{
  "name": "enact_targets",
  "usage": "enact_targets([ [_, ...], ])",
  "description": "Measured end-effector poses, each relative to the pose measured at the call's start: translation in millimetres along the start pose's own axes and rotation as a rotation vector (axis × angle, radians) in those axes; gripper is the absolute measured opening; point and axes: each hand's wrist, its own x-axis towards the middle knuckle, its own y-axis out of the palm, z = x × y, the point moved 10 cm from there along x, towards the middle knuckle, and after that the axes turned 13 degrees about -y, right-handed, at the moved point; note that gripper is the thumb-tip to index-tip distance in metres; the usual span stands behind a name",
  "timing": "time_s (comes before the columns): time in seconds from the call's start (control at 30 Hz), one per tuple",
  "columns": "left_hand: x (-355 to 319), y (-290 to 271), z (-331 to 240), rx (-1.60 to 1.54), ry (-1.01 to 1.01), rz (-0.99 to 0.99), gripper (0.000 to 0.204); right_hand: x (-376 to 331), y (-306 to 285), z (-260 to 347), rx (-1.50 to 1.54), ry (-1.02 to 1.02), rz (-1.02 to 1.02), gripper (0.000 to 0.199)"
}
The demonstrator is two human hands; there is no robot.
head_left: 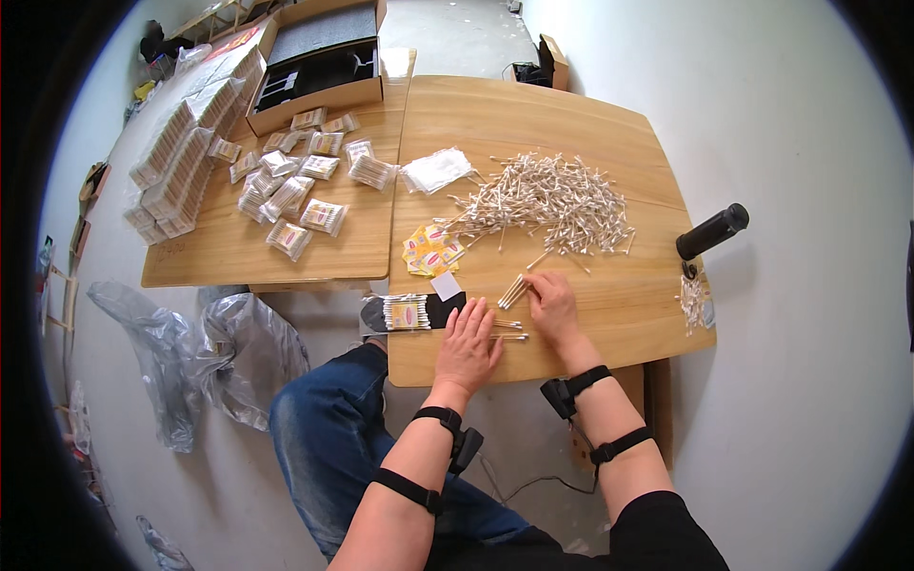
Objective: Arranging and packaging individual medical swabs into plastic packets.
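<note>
My left hand [465, 344] lies flat with its fingers stretched over the right end of a black strip [445, 308]. A few cotton swabs [509, 324] stick out from beside its fingers. On the strip, a row of cotton swabs [390, 312] lies side by side with a printed yellow card [407, 315] on top. The fingers of my right hand [554, 309] are closed at the upper ends of a small bunch of cotton swabs [512, 292]. Just above the strip rests a white square of paper [445, 285], next to several yellow cards [430, 249].
A large heap of loose cotton swabs [557, 202] covers the table's far middle, beside clear bags [436, 170]. Filled packets [288, 196], stacked packs [171, 171] and an open carton [319, 93] occupy the left table. A black cylinder [712, 231] stands at the right edge near more swabs [692, 305].
</note>
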Motion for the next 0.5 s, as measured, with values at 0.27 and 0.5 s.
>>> enact_targets([
  [0.27,1.0,-1.6,0.2,-0.021,-0.012,-0.002,0.051,14.6,-2.6,11.9,0.019,-0.130,-0.009,0.022],
  [0.5,0.1,-2.5,-1.5,-0.029,0.003,-0.013,0.057,-7.7,-2.3,11.3,0.016,-0.017,-0.004,0.010],
])
